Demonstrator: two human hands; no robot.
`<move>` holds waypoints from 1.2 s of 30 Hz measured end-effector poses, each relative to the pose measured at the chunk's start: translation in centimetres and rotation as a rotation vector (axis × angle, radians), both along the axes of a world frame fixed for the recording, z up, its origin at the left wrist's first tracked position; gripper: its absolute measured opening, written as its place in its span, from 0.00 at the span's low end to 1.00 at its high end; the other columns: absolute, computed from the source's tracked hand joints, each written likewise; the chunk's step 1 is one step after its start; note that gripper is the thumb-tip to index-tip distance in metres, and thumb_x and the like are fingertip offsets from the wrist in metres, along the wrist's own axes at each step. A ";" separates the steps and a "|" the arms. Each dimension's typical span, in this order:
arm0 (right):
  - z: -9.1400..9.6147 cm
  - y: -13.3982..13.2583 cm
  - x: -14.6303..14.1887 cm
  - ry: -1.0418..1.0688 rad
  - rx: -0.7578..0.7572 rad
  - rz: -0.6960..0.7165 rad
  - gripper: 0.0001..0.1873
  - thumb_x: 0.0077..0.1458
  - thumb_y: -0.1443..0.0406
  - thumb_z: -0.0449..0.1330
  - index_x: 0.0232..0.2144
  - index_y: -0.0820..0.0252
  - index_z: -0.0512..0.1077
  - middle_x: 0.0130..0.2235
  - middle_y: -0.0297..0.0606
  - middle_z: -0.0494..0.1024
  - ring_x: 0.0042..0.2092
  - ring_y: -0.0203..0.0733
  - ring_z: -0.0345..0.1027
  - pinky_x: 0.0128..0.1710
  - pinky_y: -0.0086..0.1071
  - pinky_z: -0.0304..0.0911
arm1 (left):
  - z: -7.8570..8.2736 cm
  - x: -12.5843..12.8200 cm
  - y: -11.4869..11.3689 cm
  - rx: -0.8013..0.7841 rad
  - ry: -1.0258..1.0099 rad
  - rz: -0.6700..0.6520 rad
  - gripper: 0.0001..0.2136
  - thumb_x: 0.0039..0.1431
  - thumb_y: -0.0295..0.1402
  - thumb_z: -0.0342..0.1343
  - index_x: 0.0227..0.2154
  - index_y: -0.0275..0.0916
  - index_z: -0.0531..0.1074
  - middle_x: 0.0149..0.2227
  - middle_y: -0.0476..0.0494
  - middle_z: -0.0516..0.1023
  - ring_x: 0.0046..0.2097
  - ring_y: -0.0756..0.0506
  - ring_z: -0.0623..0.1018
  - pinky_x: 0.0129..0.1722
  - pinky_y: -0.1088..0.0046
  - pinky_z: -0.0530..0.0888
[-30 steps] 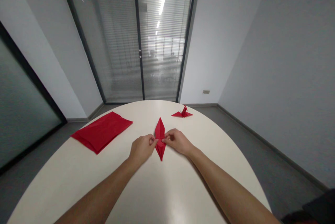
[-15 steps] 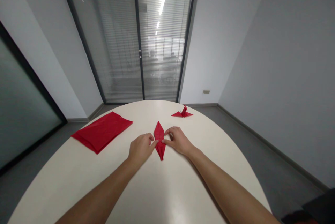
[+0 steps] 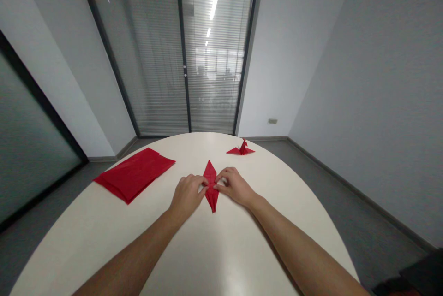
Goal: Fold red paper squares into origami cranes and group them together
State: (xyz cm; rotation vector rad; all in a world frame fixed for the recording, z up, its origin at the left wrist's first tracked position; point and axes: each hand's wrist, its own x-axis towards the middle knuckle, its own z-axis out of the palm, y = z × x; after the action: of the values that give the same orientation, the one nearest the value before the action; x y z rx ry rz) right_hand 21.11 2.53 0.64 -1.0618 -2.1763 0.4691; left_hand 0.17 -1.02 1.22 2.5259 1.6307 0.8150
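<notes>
A red folded origami paper [image 3: 211, 198], a narrow diamond with a pointed far tip, lies flat on the white table in front of me. My left hand [image 3: 189, 191] pinches its left edge near the middle, thumb and index finger close together. On the opposite edge, my right hand [image 3: 235, 186] grips the paper with thumb and bent index finger. The fingertips of both hands nearly meet over its middle and cover part of it.
A finished red paper crane [image 3: 242, 149] stands at the far right of the round white table [image 3: 214, 250]. Red paper sheets [image 3: 136, 174] lie stacked at the left, reaching the table's edge. Beyond the table is a glass partition with blinds [image 3: 155, 79].
My left index finger has reached forward onto the paper's left edge. The right fingers have closed in slightly on the right edge. The paper stays in place.
</notes>
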 end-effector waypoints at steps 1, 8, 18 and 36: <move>0.0 0.0 0.0 -0.002 0.000 0.004 0.05 0.55 0.62 0.69 0.34 0.56 0.79 0.38 0.39 0.77 0.46 0.47 0.67 0.49 0.39 0.61 | 0.0 0.0 0.0 -0.008 0.008 -0.003 0.03 0.60 0.28 0.60 0.35 0.42 0.76 0.39 0.46 0.82 0.43 0.41 0.77 0.44 0.63 0.67; -0.3 0.2 0.2 -0.010 0.018 0.005 0.03 0.56 0.62 0.68 0.31 0.55 0.79 0.37 0.38 0.78 0.46 0.47 0.67 0.49 0.38 0.61 | 0.1 -0.2 -0.1 -0.014 0.026 -0.025 0.04 0.62 0.29 0.59 0.37 0.42 0.77 0.39 0.47 0.83 0.44 0.41 0.77 0.45 0.64 0.68; -0.2 0.1 0.0 -0.015 0.016 -0.059 0.17 0.53 0.63 0.68 0.46 0.58 0.76 0.41 0.40 0.80 0.46 0.49 0.70 0.48 0.41 0.64 | 0.4 -0.2 -0.2 -0.050 0.009 0.005 0.03 0.62 0.31 0.60 0.37 0.42 0.77 0.40 0.47 0.83 0.44 0.42 0.78 0.45 0.65 0.70; -0.1 0.2 -0.1 0.096 0.001 0.030 0.13 0.53 0.69 0.68 0.42 0.54 0.78 0.44 0.38 0.81 0.48 0.46 0.71 0.52 0.41 0.63 | -0.4 -0.4 0.2 -0.091 -0.171 0.085 0.07 0.57 0.30 0.63 0.39 0.42 0.74 0.37 0.46 0.80 0.42 0.42 0.78 0.43 0.66 0.71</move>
State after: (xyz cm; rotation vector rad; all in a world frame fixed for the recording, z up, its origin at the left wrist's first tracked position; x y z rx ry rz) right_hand 21.00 2.69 0.50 -0.9872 -2.1105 0.5222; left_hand -0.22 -0.81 0.78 2.2716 1.6885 0.9134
